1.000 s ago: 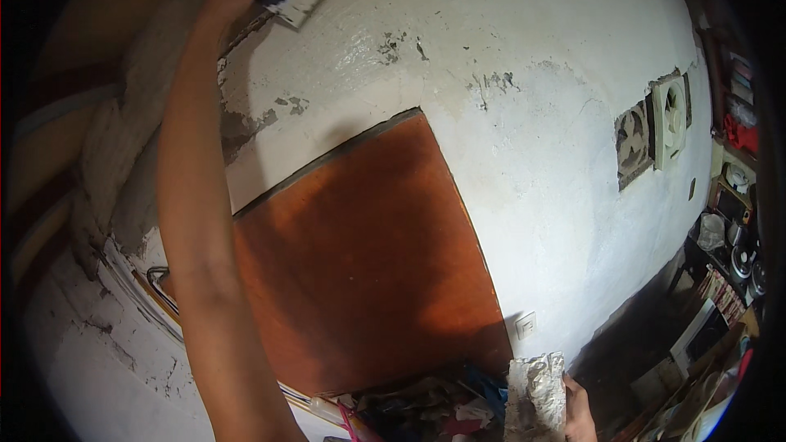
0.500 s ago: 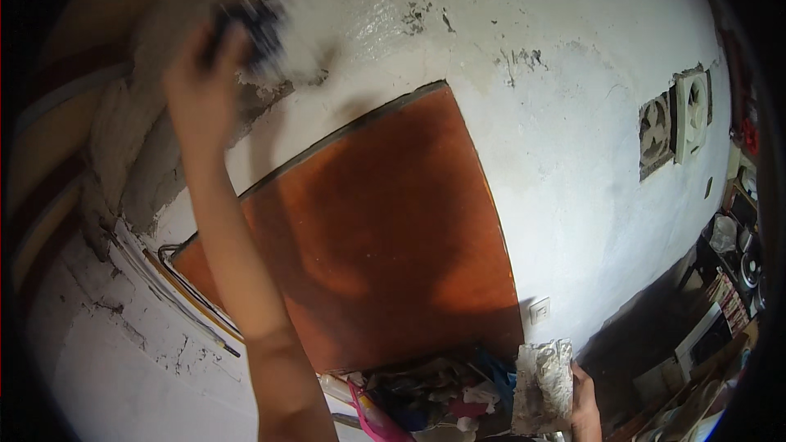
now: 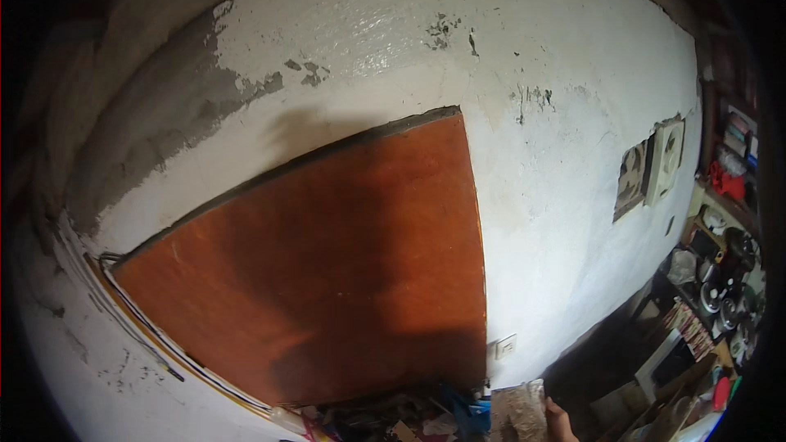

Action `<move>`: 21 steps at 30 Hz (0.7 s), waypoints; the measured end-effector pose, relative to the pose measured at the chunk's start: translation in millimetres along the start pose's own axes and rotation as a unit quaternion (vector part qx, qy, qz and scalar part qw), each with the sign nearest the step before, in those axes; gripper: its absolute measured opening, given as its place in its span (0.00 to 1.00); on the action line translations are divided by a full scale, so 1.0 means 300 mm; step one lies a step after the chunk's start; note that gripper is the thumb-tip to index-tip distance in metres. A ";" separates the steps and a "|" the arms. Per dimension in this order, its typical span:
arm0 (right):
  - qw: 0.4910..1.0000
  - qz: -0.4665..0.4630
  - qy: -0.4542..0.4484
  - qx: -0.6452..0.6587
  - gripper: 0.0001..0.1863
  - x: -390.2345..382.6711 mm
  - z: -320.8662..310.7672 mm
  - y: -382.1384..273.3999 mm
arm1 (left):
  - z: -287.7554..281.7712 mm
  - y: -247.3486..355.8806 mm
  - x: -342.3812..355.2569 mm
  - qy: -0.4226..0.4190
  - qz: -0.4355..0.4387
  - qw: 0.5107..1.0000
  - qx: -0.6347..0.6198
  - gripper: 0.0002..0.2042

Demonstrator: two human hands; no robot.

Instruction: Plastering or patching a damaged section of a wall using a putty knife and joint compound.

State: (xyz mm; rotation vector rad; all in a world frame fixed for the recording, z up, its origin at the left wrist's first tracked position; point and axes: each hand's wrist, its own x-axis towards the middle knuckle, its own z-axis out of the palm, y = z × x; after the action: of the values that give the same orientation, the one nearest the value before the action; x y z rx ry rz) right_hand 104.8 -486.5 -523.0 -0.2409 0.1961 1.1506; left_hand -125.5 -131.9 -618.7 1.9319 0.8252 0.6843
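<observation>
At the lower edge, my right hand is closed on the right side of a flat silvery piece. The piece is rectangular, with a blotched, brownish, rough face, and its lower part is cut off by the picture edge. My left hand is out of view. Ahead stands a white wall, with a glossy, wet-looking area high up and dark chipped spots around it. A rough grey patch, where the white coat ends unevenly, runs along the upper left.
An orange-brown panel is set in the wall, with shadows on it. Cables run down its left. A wall switch and a vent block are to the right. Cloths lie below; pots and clutter crowd the right.
My left arm, raised at the upper left with a blurred dark thing in hand, has left the view. The view has shifted, and the right hand with the silvery piece sits lower.
</observation>
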 end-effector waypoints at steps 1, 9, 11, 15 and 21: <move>0.971 -0.047 0.167 -0.164 0.30 -0.009 0.096 0.014 | 0.031 -0.011 -0.029 -0.016 -0.057 0.993 -0.107 0.19; 0.956 -0.045 0.183 -0.224 0.28 0.133 0.101 0.016 | 0.188 0.067 -0.039 -0.035 -0.278 0.792 -0.543 0.27; 0.933 -0.052 0.175 -0.309 0.28 0.064 0.311 0.081 | 0.045 0.485 -0.024 -0.221 -0.276 0.800 -0.484 0.19; 0.951 -0.070 0.131 -0.272 0.29 0.070 0.155 0.070 | 0.133 0.475 -0.066 -0.182 -0.198 0.949 -0.168 0.28; 0.972 -0.047 0.125 -0.195 0.30 0.029 0.162 0.118 | 0.166 0.650 -0.122 -0.152 -0.110 0.980 -0.062 0.27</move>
State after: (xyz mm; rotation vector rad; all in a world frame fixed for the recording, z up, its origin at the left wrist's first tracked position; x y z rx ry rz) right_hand 77.3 -451.2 -481.9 -0.7391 0.1766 1.0566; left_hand -58.7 -258.6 -472.8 1.7445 0.7682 0.2912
